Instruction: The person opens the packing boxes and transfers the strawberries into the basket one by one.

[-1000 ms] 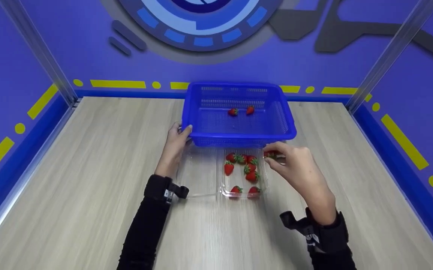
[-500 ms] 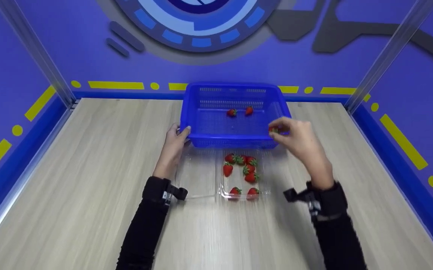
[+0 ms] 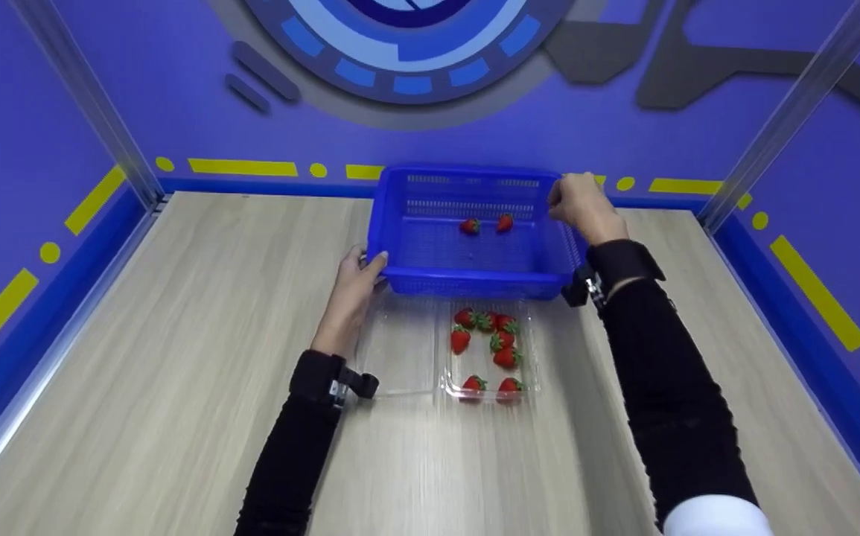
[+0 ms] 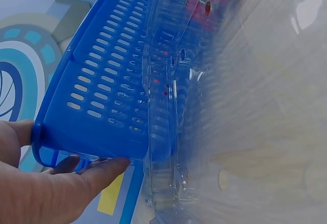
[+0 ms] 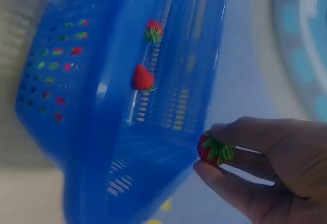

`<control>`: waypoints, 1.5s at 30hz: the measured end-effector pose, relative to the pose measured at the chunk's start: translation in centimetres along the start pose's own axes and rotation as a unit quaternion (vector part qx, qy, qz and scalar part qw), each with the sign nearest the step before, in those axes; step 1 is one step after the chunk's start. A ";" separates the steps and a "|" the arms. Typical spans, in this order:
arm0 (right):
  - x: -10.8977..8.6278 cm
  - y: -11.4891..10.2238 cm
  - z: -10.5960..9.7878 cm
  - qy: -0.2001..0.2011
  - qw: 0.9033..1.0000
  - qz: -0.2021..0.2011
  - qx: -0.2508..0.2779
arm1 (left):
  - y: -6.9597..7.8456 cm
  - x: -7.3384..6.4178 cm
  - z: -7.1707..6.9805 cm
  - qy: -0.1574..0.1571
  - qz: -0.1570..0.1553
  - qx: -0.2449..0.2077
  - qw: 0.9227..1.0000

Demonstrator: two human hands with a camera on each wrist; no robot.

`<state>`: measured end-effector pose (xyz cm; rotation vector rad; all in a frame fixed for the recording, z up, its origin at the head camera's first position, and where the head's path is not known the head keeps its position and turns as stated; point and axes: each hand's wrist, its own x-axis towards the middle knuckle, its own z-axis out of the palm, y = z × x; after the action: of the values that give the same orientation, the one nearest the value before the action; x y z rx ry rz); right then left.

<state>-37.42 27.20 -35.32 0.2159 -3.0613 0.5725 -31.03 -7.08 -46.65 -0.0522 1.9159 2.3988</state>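
Observation:
In the head view my left hand [image 3: 350, 294] grips the near left corner of a blue plastic basket [image 3: 474, 278], its thumb on the rim. My right hand [image 3: 586, 212] is over the basket's right side near the back corner. The right wrist view shows a strawberry [image 5: 208, 150] with green leaves pinched between thumb and fingers, close to the basket's rim; the head view hides it behind the hand. Two strawberries lie on the basket floor, one strawberry [image 3: 470, 226] left of the other strawberry [image 3: 504, 222].
A clear plastic box [image 3: 491, 387] with several strawberries stands just in front of the basket, its clear lid [image 3: 400, 357] folded out to the left. Wood-patterned table [image 3: 214, 320] lies around them. A blue printed wall [image 3: 251, 138] rises close behind the basket.
My right hand has moved from beside the clear box up and back to the basket's far right side, carrying the strawberry. My left hand stays on the basket corner.

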 end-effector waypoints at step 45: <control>1.8 1.1 1.8 0.017 0.997 0.074 0.031 | 0.1 0.0 -0.1 0.002 -0.013 0.016 1.000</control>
<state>-39.34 27.33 -37.36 -0.0188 -3.0464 0.6708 -31.06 -7.21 -46.54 -0.0802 1.9423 2.3541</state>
